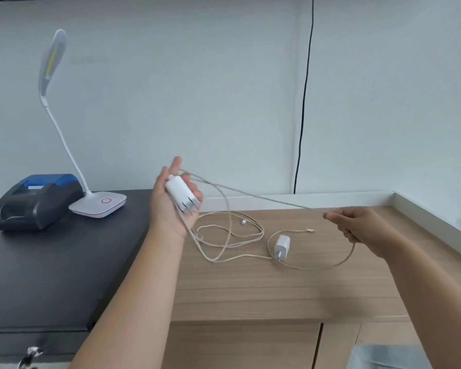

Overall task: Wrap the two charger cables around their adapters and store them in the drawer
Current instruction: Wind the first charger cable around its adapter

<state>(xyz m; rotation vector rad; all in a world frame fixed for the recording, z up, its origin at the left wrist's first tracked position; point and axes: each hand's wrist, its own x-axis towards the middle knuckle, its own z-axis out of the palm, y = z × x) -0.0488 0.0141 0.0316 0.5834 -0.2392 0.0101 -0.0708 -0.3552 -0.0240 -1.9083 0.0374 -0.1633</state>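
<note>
My left hand holds a white adapter up above the wooden counter, prongs pointing down to the right. Its pale cable runs taut from the adapter to my right hand, which pinches it between fingertips. The slack hangs from that hand and loops over the counter. A second white adapter lies on the counter between my hands, its own cable lying in loose tangled loops to the left. No open drawer shows.
A black cabinet top on the left carries a dark receipt printer and a white desk lamp. A black wire runs down the wall. Cupboard fronts sit under the counter, and keys hang at the lower left.
</note>
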